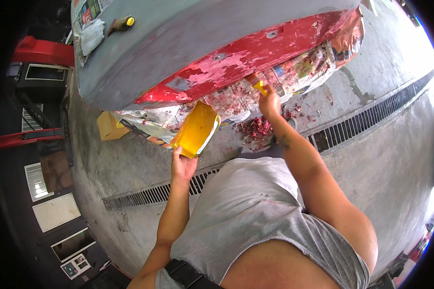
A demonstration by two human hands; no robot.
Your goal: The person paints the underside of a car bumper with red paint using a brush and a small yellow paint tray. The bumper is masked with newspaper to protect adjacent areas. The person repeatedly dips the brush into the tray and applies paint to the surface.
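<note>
My left hand grips the near end of a yellow open container, tilted below the red, flaking strip along the grey panel. Fingers of my right hand are closed on a small yellow-handled tool, its head at the strip's lower edge by newspaper spattered with red-pink flakes. The tool's head is too small to make out clearly.
On the grey panel lie a white cloth and a dark tool with a yellow end. A cardboard box, red debris and a drain grate are on the concrete floor. Red metalwork stands at left.
</note>
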